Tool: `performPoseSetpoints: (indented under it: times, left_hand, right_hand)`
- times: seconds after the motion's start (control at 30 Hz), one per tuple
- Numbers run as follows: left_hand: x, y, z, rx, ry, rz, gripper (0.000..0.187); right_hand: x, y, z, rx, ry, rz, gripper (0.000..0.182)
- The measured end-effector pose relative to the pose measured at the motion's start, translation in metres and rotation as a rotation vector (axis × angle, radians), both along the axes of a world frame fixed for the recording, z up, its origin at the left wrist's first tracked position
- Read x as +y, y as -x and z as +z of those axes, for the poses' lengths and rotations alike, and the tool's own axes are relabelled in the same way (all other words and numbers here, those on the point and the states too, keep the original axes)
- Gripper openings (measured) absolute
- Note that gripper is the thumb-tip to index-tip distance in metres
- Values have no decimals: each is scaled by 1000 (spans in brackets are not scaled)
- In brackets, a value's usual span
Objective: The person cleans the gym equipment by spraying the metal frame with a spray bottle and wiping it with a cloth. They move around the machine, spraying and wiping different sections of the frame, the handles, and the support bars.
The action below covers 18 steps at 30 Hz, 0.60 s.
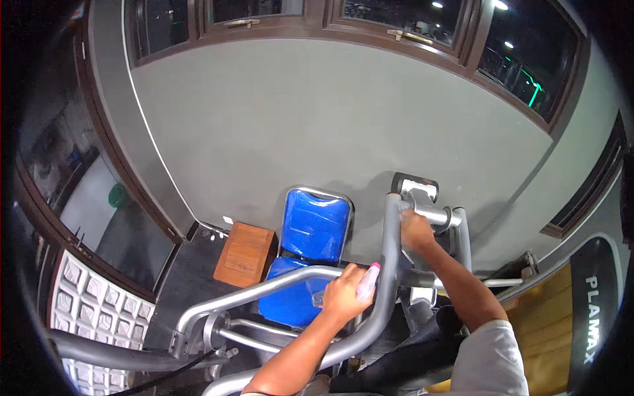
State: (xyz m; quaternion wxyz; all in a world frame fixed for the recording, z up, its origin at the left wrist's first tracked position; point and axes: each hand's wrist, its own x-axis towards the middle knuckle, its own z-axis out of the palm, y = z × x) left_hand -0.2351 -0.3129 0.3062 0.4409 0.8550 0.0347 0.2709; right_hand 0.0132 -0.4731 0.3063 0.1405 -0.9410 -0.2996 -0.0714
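Observation:
My left hand [348, 295] is wrapped round a small translucent bottle [368, 282] with a bright pink end. Part of the bottle is hidden behind my fingers. Just beside that hand runs the thick grey metal tube [391, 244] of an exercise machine. My right hand [416, 231] is closed against the top of this tube, where a crossbar [432, 214] joins it. A pale scrap shows at its fingertips, too small to name. Both arms reach forward over the machine.
A blue padded chair [317, 224] stands behind the frame, with a brown wooden box [244, 254] beside it. Curved grey rails [264, 289] cross in front. At the right is a panel [588, 317] lettered PLAMAX. Windows [396, 20] line the grey wall [330, 112].

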Motion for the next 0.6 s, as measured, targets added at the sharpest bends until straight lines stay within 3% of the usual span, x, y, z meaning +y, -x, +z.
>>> performPoseSetpoints:
  times: [0.03,0.13,0.27,0.37,0.43,0.53,0.6]
  left_hand:
    - [1,-3,-1,3,1,9,24]
    - [0,-8,-2,36,4,4,24]
    - [-5,-8,-14,50,16,-12,22]
    - [-3,-7,-16,43,8,-3,20]
    - [-4,-7,-14,28,5,9,20]
    - [-3,-5,-11,51,-8,-16,19]
    - [1,-4,-8,60,-11,-10,20]
  right_hand:
    - [-6,4,2,75,103,11,19]
    - [-37,59,-1,293,-90,92,18]
    - [-46,61,37,391,-106,279,22]
    - [-26,28,39,186,-279,256,26]
    - [7,22,72,-106,-221,17,28]
    - [26,-24,45,-142,48,-31,29]
    - [31,-23,25,-96,-27,-54,28]
